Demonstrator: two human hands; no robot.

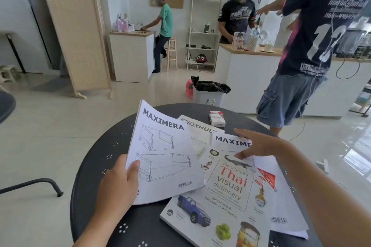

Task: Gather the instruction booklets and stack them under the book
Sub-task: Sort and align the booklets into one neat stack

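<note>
Head view: the left hand (118,182) pinches a MAXIMERA booklet (162,156), lifted beside the Thai dictionary (226,192) on the counter (96,166). The right hand (259,144), fingers spread, rests on a second MAXIMERA booklet (228,140) under that dictionary.

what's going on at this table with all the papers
A person is gathering instruction booklets on a round black table. The left hand holds a MAXIMERA booklet lifted off the table. The right hand reaches over a second MAXIMERA booklet under the Thai dictionary. A KNOXHULT booklet lies behind.
</note>
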